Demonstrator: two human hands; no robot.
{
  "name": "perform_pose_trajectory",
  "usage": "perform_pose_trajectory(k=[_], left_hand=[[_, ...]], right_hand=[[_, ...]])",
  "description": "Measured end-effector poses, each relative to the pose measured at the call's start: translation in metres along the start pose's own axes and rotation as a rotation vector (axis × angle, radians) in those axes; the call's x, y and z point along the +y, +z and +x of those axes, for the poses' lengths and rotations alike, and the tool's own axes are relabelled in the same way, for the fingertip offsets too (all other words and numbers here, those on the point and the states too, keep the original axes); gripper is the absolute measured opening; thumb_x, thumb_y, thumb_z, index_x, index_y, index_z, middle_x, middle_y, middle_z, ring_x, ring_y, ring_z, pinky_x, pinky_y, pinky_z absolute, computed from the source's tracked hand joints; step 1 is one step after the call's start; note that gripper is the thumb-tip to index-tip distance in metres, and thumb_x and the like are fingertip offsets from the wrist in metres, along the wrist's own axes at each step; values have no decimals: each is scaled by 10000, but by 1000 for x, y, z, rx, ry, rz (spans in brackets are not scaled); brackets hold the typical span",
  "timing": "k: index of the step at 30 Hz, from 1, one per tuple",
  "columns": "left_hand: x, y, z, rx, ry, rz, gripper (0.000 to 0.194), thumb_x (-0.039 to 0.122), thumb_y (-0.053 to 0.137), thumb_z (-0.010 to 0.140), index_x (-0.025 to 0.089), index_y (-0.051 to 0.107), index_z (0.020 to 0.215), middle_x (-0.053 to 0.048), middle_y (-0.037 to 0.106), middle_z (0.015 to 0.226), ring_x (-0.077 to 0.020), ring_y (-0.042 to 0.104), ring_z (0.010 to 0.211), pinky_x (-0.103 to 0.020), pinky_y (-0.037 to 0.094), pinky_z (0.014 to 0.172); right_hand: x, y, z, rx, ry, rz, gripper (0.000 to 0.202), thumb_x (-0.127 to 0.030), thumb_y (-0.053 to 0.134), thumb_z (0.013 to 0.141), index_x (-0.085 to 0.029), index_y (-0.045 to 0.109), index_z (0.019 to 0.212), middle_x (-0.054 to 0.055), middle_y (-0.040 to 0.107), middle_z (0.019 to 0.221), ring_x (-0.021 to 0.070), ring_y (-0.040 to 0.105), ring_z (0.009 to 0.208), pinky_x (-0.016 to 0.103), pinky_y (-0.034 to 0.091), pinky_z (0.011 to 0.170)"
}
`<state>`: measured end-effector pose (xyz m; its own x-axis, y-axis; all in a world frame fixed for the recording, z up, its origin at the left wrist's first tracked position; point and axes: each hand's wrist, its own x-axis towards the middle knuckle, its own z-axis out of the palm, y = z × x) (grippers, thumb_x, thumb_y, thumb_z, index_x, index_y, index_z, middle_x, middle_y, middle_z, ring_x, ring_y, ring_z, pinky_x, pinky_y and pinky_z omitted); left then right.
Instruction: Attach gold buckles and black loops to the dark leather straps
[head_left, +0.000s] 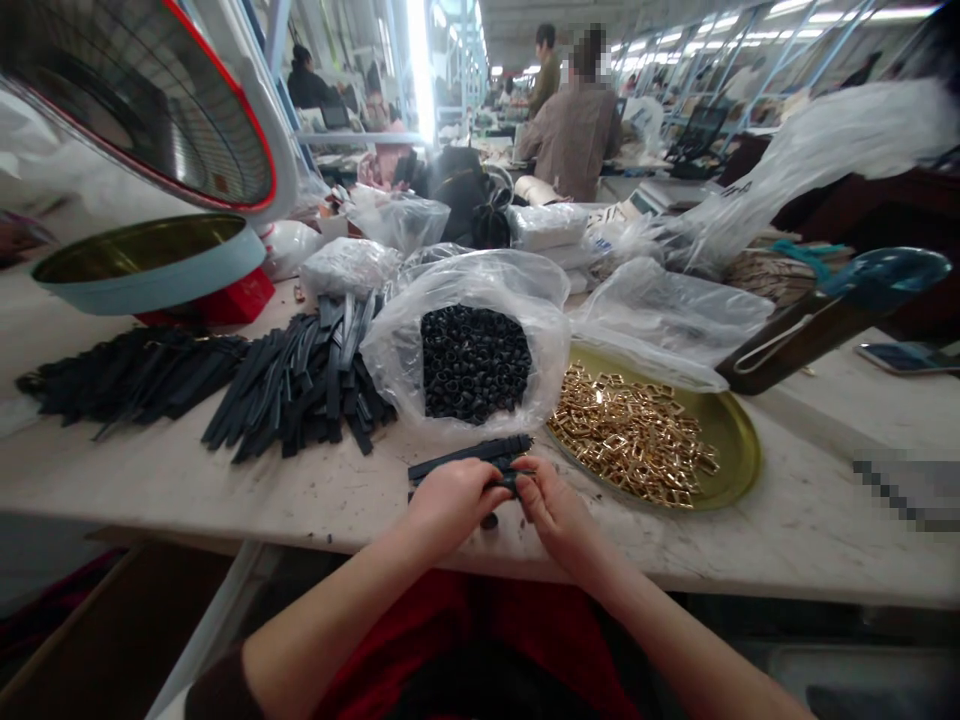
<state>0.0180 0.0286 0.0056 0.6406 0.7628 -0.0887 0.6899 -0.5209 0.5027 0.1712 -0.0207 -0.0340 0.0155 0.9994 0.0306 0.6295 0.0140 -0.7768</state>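
Observation:
My left hand (pixel 459 492) and my right hand (pixel 551 500) meet near the table's front edge, fingers pinched on a dark strap (pixel 508 481) between them. Fingers cover most of it. Just behind them lie other dark straps (pixel 457 457). A small dark loop (pixel 489 521) rests on the table below my fingertips. Beyond the hands stands an open clear plastic bag (pixel 391 335) full of small black loops (pixel 476 365). To the right, gold metal buckles (pixel 630 432) are heaped in a round gold tray (pixel 739 455).
Dark straps lie in two piles, one nearer (pixel 300 385) and one farther left (pixel 142 375). A scale with a pale blue pan (pixel 157 280) stands behind them. At right are a dark handled object (pixel 817 320) and a phone (pixel 907 357). Plastic-wrapped packs (pixel 547 228) line the back.

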Motion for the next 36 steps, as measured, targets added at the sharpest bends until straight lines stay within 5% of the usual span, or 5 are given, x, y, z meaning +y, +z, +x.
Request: perform_pose_trajectory(k=[4,11,14,25,36], left_hand=[[-30,-6,1,298,7,198,232,251,554,805,186,586,1025,-69,594,1094,-204,542,1004,-307,412,878],[-106,-55,-18,412,-447,420,247,293,410,865,129,582,932,-141,620,962,-260,584,929,-365,429,809],[-125,-56,-12,369,-637,420,301,373,504,799,102,575,909,-165,646,879,-286,628,830,-346,460,693],[-130,-44,-34,281,-735,321,274,252,476,835,106,502,1065,-128,602,1056,-222,611,897,-364,461,759],[-121,-44,-99,253,-602,192,186,170,411,814,161,569,913,-65,665,936,-162,608,898,-232,429,776]], right_hand=[[6,-13,19,158,61,-387,485,-431,340,883,-100,419,1229,99,666,729,270,637,678,335,428,580],[8,5,-17,150,-338,-399,274,-311,380,882,-143,575,978,76,661,754,206,629,679,303,462,623],[-4,15,-25,107,-402,-388,221,-266,394,879,-162,583,928,66,655,768,205,624,695,308,465,626],[-24,12,-44,-59,-381,-294,180,-212,424,863,-188,599,896,63,673,852,200,631,783,304,472,688],[-45,18,-45,-231,-283,-160,187,-201,424,858,-174,598,921,69,660,878,199,611,822,306,455,720]])
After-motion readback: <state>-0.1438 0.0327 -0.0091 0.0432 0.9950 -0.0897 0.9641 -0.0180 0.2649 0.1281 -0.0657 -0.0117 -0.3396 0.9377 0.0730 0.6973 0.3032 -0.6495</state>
